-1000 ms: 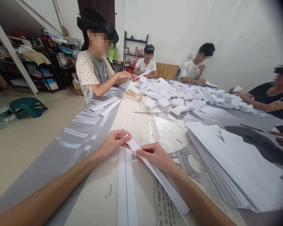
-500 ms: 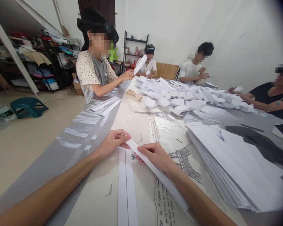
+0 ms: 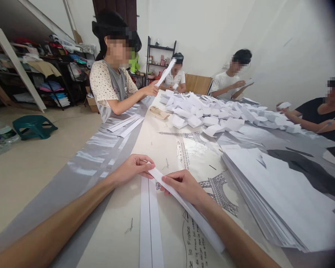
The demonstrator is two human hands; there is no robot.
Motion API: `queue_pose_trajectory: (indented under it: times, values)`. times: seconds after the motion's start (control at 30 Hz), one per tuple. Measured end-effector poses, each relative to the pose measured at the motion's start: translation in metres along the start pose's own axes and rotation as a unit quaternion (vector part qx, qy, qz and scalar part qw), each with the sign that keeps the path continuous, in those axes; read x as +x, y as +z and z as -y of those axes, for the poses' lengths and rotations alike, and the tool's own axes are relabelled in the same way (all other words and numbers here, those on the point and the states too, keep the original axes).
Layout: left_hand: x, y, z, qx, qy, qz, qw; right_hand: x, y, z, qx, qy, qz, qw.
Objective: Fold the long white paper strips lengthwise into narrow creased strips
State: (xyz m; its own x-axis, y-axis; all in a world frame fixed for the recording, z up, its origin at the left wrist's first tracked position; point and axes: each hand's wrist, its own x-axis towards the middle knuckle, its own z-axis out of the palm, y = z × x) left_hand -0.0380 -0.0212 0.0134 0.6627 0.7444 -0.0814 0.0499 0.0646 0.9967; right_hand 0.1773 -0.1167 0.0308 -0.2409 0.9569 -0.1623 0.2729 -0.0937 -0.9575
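A long white paper strip point(image 3: 192, 214) runs from near the table's middle back toward me. My left hand point(image 3: 132, 169) pinches its far end, fingers closed on it. My right hand point(image 3: 185, 186) grips the same strip a little nearer, fingers wrapped over it. Under my hands two more white strips point(image 3: 150, 227) lie side by side on the table, pointing toward me. The table cover point(image 3: 173, 149) is printed with Eiffel Tower drawings.
A thick stack of white sheets point(image 3: 281, 197) lies to my right. A heap of folded white paper pieces point(image 3: 212, 111) fills the table's far part. Several people sit around it; one at the left holds up a paper strip point(image 3: 165, 72). Shelves and a green stool point(image 3: 33, 126) stand at left.
My hands stay on the strip, shifting only slightly. The person at the left has raised a strip higher over the table.
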Motion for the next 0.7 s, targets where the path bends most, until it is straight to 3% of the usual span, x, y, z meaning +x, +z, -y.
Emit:
queue_pose_trajectory:
  times: [0.2, 0.43, 0.7]
  values:
    - [-0.005, -0.014, -0.011, 0.059, -0.042, 0.073, 0.995, -0.001, 0.002, 0.002, -0.042, -0.040, 0.026, 0.998]
    - [-0.007, -0.010, -0.017, 0.124, 0.019, 0.100, 0.987, -0.002, 0.004, 0.003, -0.061, -0.048, 0.033, 0.996]
    - [-0.012, -0.004, -0.024, 0.164, 0.045, 0.100, 0.980, -0.004, 0.004, 0.002, -0.051, -0.051, 0.033, 0.997]
